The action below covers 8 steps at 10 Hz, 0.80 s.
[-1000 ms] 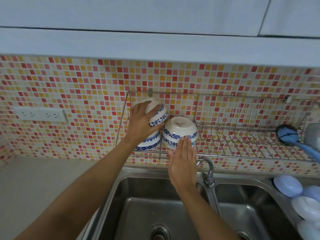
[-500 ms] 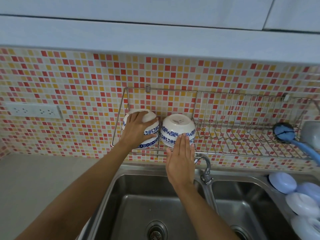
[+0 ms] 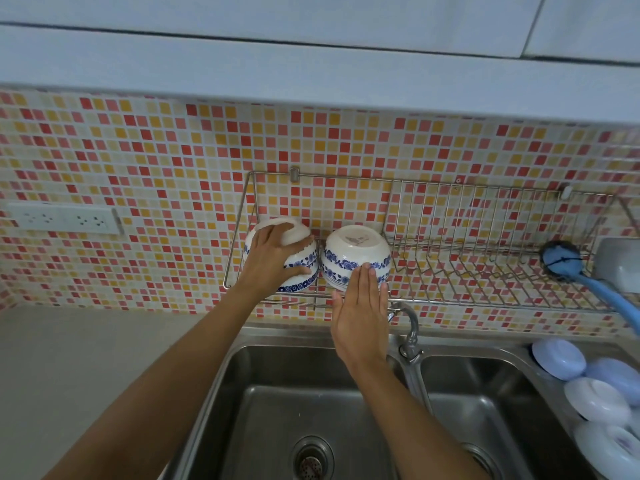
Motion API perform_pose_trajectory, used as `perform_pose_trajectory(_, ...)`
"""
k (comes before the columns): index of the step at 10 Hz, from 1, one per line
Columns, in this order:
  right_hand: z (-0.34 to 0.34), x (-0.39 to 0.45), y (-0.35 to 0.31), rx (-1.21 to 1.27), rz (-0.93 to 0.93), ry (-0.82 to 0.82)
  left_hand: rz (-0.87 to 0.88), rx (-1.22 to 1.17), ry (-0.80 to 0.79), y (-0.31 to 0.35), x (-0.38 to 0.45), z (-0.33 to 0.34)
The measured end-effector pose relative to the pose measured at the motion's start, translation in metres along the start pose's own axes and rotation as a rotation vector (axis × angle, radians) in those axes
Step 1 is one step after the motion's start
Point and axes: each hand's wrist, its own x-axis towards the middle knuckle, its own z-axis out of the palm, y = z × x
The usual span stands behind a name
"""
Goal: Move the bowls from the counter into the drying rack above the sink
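Two white bowls with blue flower bands stand upside down at the left end of the wire drying rack (image 3: 450, 237) on the tiled wall. My left hand (image 3: 273, 259) grips the top of the left stack of bowls (image 3: 301, 251), one nested over another. The right bowl (image 3: 356, 249) sits beside it, almost touching. My right hand (image 3: 360, 317) is flat with fingers together, its fingertips resting against the right bowl's lower side.
A double steel sink (image 3: 311, 410) lies below the rack, with a tap (image 3: 408, 327) between the basins. A blue brush (image 3: 568, 261) hangs at the rack's right end. Several pale blue and white bowls (image 3: 588, 389) stand on the right counter. A socket strip (image 3: 62, 218) is on the left wall.
My left hand has lowered its bowl down onto the bowl under it, so the stack sits lower in the rack. My right hand has stayed against the right bowl.
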Motion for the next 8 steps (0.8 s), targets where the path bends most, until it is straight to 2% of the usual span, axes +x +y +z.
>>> perform_pose_trajectory(2, -0.001, 0.001, 0.0, 0.013, -0.01, -0.019, -0.003, -0.041, 0.027, 0.003, -0.008, 0.002)
perform_pose_trajectory(4, -0.008, 0.001, 0.0, 0.029, -0.03, -0.097, -0.025, -0.08, -0.037, 0.007, -0.014, 0.001)
perform_pose_trajectory(6, -0.016, 0.003, 0.003, 0.048, -0.023, -0.22, -0.177, -0.198, -0.058, 0.006, -0.027, 0.005)
perform_pose_trajectory(7, -0.019, 0.001, 0.006, 0.073, -0.058, -0.231, -0.168, -0.055, -0.043, 0.009, -0.045, 0.009)
perform_pose_trajectory(8, -0.025, -0.012, 0.014, 0.096, -0.094, -0.264, -0.219, -0.023, -0.082, 0.017, -0.077, 0.009)
